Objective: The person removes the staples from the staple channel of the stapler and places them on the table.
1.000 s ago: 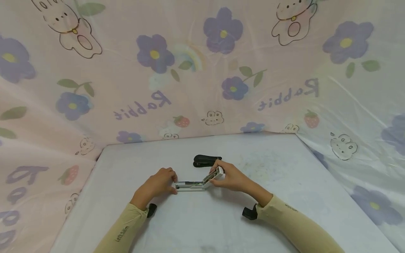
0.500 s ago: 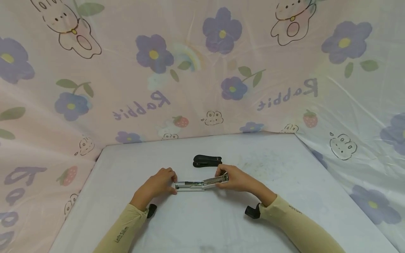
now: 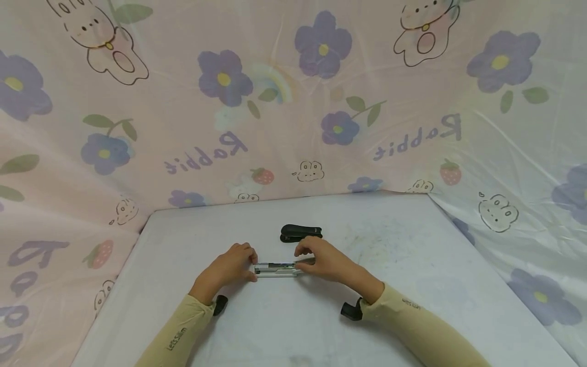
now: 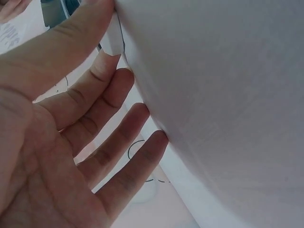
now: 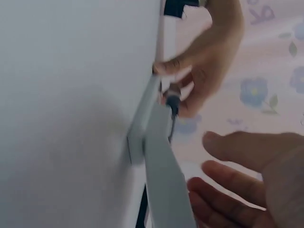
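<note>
A white stapler (image 3: 275, 273) lies opened out on the table in the head view, its inner metal channel facing up. My left hand (image 3: 231, 265) pinches its left end between thumb and fingers; in the left wrist view the other fingers spread along the tabletop. At the stapler's right end is my right hand (image 3: 327, 261), covering much of the swung-back top arm. Seen from the right wrist, that white arm (image 5: 166, 185) slopes away from the base, and the right thumb and fingers stand apart beside it without gripping. A black stapler (image 3: 295, 233) lies just behind.
The white-covered table (image 3: 220, 227) ends at a hanging curtain (image 3: 275, 127) printed with flowers and rabbits, which also runs along both sides. Black camera mounts, such as the right one (image 3: 352, 310), stick out from beneath the wrists.
The right hand swung the stapler's top arm down to the right, then let go and slid left toward the hinge. The left hand stayed at the left end.
</note>
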Motion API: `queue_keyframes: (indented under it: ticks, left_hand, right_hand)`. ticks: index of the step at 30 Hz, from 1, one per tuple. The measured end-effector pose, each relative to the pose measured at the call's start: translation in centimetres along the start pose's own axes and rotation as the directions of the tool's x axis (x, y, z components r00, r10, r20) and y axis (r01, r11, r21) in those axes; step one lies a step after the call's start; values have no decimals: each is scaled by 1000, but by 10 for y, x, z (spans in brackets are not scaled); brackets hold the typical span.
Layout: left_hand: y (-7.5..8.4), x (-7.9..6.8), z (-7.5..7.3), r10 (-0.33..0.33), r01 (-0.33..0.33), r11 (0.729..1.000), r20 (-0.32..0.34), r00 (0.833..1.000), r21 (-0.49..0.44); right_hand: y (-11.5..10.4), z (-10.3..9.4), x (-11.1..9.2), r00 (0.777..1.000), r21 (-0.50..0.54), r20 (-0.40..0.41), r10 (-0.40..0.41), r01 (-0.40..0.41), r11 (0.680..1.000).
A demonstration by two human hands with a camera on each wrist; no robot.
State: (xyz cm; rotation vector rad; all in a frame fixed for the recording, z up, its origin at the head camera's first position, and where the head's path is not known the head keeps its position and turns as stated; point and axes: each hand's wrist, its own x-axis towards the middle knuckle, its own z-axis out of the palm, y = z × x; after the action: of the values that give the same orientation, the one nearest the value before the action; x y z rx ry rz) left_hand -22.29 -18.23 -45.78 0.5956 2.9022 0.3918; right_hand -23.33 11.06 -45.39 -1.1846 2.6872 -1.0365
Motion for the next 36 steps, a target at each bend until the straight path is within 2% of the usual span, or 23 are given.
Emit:
queue_keyframes:
  ticks: [6,11,15,21,32,36]
  left_hand:
    - [0,-1,0,6,-6,1000,-5,1000,-4]
    - [0,-2,0,0,0,1000,-9,1000,-12]
    - [0,-1,0,10,-10,1000,-12,1000,-13]
    - [-2,-1,1,7,-7,1000,-4,1000,-9]
    - [0,-2,1,4,-4,1000,-10,1000,-5]
    - [-1,0,2,5,-5,1000,-15,1000,-8]
  right_hand:
    - [-12,18,14,999,28,-41,-26,27,999]
    - [-18,31,22,999,-2,-27,-33,33,999]
    - [-22,41,27,1000,-23,-6,-12,11,1000]
    - [-20,54,35,1000,-51,-17,7,-8,999]
    - [-18,58,37,1000,-3,-26,-3,3,1000]
    - [-19,57,36,999,-22,-29,-15,14,1000]
